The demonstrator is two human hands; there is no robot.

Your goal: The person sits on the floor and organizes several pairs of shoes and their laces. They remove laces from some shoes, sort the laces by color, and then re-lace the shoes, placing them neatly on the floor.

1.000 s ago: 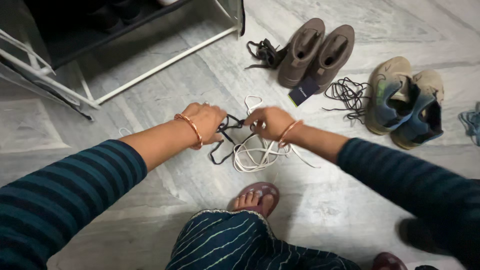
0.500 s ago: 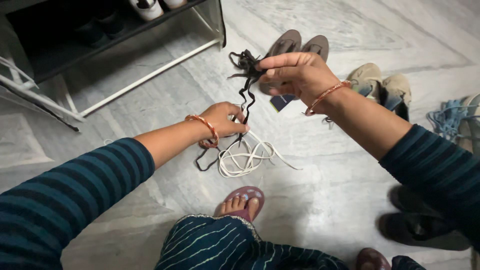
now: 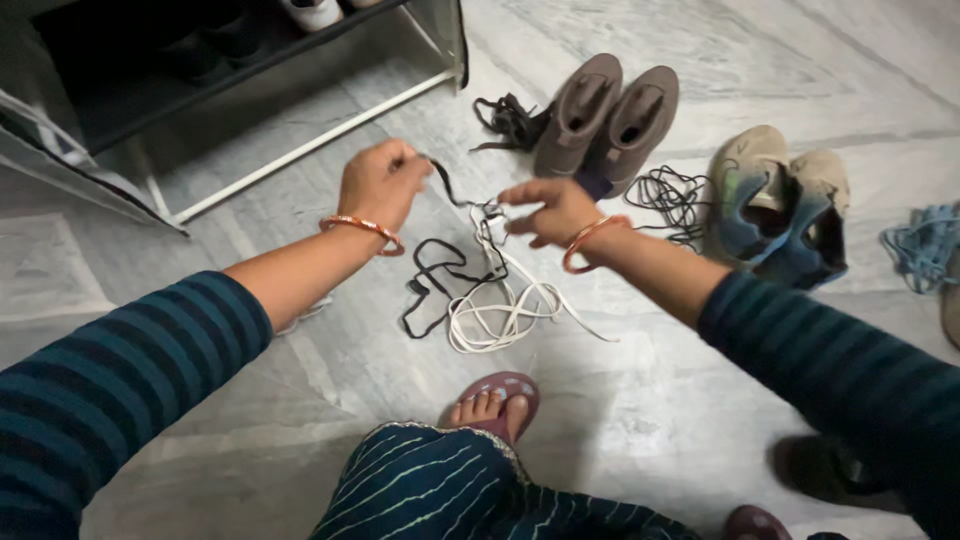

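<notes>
Left to right. Shoe rack at upper left, open, with footwear on its shelf; floor is pale marble. Left hand raised above the floor, fingers closed around one end of the black lace, which runs taut from the fist toward the right and also drops in loops to the floor. White lace lies coiled on the floor just beside the black loops, the two overlapping. Right hand pinches the spot where black and white strands meet, other fingers spread. Judgement: the two laces are only partly separated; the black one is drawn out at its upper end, the lower coils remain intermixed, so most of the untangling is left. Brown shoes stand laceless with a dark lace bundle touching them; beige-and-blue sneakers have a thin black cord heap beside them. Blue lace at far right edge, untouched.
</notes>
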